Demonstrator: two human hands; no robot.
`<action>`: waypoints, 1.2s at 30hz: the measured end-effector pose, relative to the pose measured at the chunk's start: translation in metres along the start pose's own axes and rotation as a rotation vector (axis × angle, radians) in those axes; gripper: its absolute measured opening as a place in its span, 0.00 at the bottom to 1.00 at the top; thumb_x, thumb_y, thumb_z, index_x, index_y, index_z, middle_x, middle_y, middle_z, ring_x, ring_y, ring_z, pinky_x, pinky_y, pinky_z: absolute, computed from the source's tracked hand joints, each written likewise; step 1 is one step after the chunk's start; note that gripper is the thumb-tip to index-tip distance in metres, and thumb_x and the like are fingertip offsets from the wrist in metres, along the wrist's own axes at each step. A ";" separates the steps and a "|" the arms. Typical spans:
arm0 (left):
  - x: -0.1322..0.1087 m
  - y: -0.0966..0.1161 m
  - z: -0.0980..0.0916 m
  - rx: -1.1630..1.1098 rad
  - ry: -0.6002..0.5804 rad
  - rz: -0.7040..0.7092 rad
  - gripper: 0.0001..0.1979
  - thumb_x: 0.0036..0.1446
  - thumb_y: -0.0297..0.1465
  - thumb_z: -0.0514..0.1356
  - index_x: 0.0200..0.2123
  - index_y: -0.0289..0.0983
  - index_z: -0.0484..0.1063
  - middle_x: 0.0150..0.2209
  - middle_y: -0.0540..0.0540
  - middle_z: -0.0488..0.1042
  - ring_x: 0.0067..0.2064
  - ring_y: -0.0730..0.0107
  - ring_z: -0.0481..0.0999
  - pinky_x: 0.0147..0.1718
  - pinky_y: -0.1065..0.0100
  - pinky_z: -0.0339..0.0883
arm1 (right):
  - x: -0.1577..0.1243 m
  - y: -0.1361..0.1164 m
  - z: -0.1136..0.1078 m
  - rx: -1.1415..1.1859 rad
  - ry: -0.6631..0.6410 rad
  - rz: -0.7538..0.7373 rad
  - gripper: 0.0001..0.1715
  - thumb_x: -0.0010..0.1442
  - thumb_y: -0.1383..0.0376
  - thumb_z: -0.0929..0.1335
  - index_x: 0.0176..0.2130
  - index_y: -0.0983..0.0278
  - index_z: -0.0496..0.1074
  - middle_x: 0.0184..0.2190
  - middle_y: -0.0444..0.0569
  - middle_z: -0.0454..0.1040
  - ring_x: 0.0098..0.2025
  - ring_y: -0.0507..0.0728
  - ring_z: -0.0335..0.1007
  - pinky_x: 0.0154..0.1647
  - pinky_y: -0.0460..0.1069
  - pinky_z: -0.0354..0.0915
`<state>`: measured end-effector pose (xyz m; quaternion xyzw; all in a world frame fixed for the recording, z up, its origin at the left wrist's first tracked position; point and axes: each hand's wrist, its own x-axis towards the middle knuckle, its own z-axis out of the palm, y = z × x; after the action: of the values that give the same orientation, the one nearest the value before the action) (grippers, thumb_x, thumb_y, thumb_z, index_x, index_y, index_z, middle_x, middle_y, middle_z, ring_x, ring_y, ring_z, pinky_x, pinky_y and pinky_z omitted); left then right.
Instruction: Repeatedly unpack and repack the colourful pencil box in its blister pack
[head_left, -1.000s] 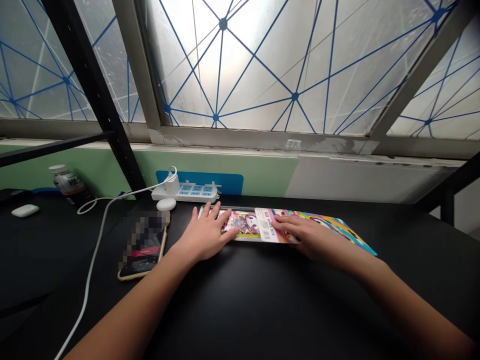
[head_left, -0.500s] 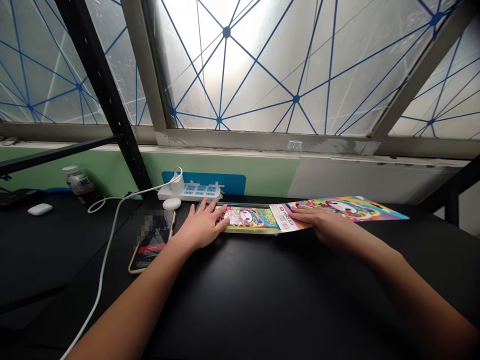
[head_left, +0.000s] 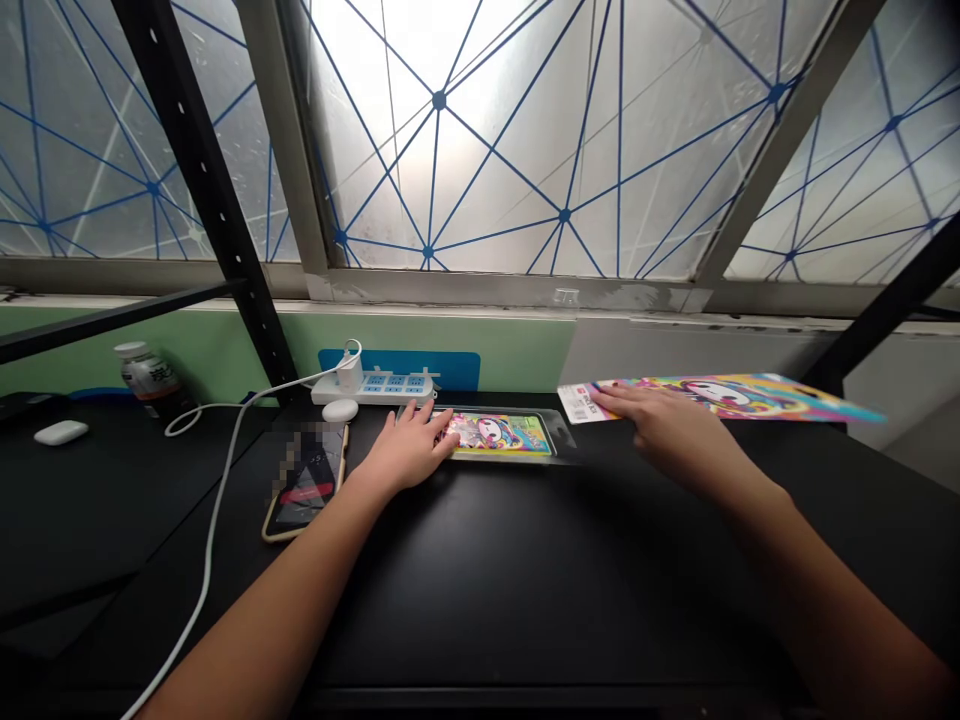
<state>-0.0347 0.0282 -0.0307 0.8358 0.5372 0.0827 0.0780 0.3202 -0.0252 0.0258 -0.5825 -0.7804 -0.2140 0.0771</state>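
My left hand (head_left: 405, 450) lies flat with fingers spread on the left end of a colourful pencil box in a clear plastic case (head_left: 501, 435) on the black table (head_left: 525, 580). My right hand (head_left: 664, 425) grips a long colourful printed card sleeve (head_left: 735, 395) by its left part. The sleeve is fully off the box and hangs just above the table, to the right of the box.
A phone (head_left: 306, 482) lies left of my left hand. Behind it are a white power strip (head_left: 375, 385) with a charger and white cable (head_left: 217, 500), a small white pod (head_left: 340, 410), a bottle (head_left: 142, 375) and a white mouse (head_left: 60, 432). Black rack posts (head_left: 217, 210) stand behind.
My right hand has slid the printed sleeve to the right, off the box, and lifted it slightly. My left hand has stayed pressed on the box.
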 end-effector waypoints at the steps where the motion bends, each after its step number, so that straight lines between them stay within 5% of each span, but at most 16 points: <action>1: 0.001 0.000 0.001 0.004 0.010 -0.005 0.33 0.67 0.53 0.40 0.69 0.45 0.55 0.72 0.38 0.48 0.72 0.40 0.44 0.63 0.38 0.45 | -0.001 -0.003 -0.006 -0.011 0.037 0.032 0.42 0.48 0.79 0.59 0.60 0.64 0.71 0.60 0.51 0.71 0.62 0.64 0.67 0.61 0.60 0.64; 4: 0.004 -0.001 0.006 0.017 0.044 -0.022 0.34 0.67 0.52 0.41 0.69 0.42 0.56 0.71 0.36 0.49 0.71 0.38 0.46 0.64 0.40 0.44 | -0.009 -0.029 -0.018 0.010 0.134 0.020 0.41 0.49 0.79 0.59 0.61 0.65 0.70 0.61 0.52 0.70 0.63 0.64 0.65 0.62 0.60 0.64; 8: 0.005 0.000 0.011 0.046 0.085 -0.031 0.34 0.68 0.51 0.40 0.69 0.42 0.57 0.71 0.37 0.51 0.71 0.40 0.48 0.64 0.42 0.44 | -0.040 -0.105 -0.009 0.112 0.073 -0.223 0.41 0.51 0.80 0.59 0.60 0.61 0.71 0.59 0.52 0.72 0.60 0.62 0.69 0.58 0.59 0.68; 11: 0.005 0.000 0.013 0.070 0.110 -0.030 0.32 0.68 0.50 0.40 0.68 0.42 0.58 0.71 0.39 0.52 0.71 0.43 0.49 0.65 0.43 0.44 | -0.065 -0.167 0.007 0.142 0.003 -0.390 0.37 0.56 0.77 0.60 0.62 0.64 0.67 0.58 0.58 0.73 0.55 0.65 0.74 0.52 0.59 0.72; 14: 0.005 0.001 0.014 0.079 0.122 -0.025 0.32 0.68 0.49 0.40 0.68 0.42 0.58 0.71 0.39 0.53 0.71 0.45 0.50 0.65 0.44 0.44 | -0.066 -0.200 0.016 0.155 -0.008 -0.530 0.30 0.63 0.70 0.61 0.62 0.75 0.65 0.58 0.70 0.70 0.58 0.72 0.70 0.52 0.63 0.70; 18: 0.007 0.006 0.015 0.075 0.122 -0.010 0.32 0.68 0.50 0.41 0.67 0.41 0.59 0.70 0.37 0.54 0.70 0.42 0.51 0.64 0.43 0.44 | -0.028 -0.198 0.022 0.324 -0.032 -0.641 0.25 0.70 0.66 0.59 0.61 0.73 0.65 0.55 0.67 0.72 0.57 0.67 0.68 0.57 0.60 0.65; 22: 0.007 0.010 0.016 0.086 0.116 0.014 0.31 0.69 0.49 0.42 0.67 0.42 0.59 0.70 0.36 0.55 0.70 0.43 0.52 0.64 0.43 0.45 | 0.004 -0.185 0.030 0.585 -0.101 -0.597 0.26 0.69 0.56 0.63 0.60 0.66 0.68 0.55 0.60 0.71 0.58 0.64 0.64 0.60 0.58 0.62; 27: 0.006 0.011 0.017 0.112 0.116 0.015 0.31 0.69 0.49 0.41 0.67 0.42 0.58 0.70 0.37 0.55 0.70 0.44 0.51 0.64 0.43 0.45 | 0.006 -0.180 0.037 0.720 -0.168 -0.550 0.33 0.65 0.47 0.66 0.61 0.62 0.69 0.59 0.57 0.68 0.62 0.64 0.59 0.64 0.58 0.57; 36: 0.004 0.016 0.018 0.111 0.135 -0.030 0.32 0.68 0.50 0.42 0.67 0.41 0.59 0.69 0.37 0.56 0.69 0.41 0.53 0.63 0.41 0.46 | 0.004 -0.186 0.036 0.759 -0.171 -0.482 0.25 0.68 0.52 0.65 0.59 0.59 0.70 0.58 0.54 0.69 0.61 0.63 0.61 0.63 0.57 0.60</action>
<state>-0.0146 0.0240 -0.0449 0.8233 0.5573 0.1079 -0.0038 0.1485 -0.0493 -0.0510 -0.3305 -0.9203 0.1240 0.1685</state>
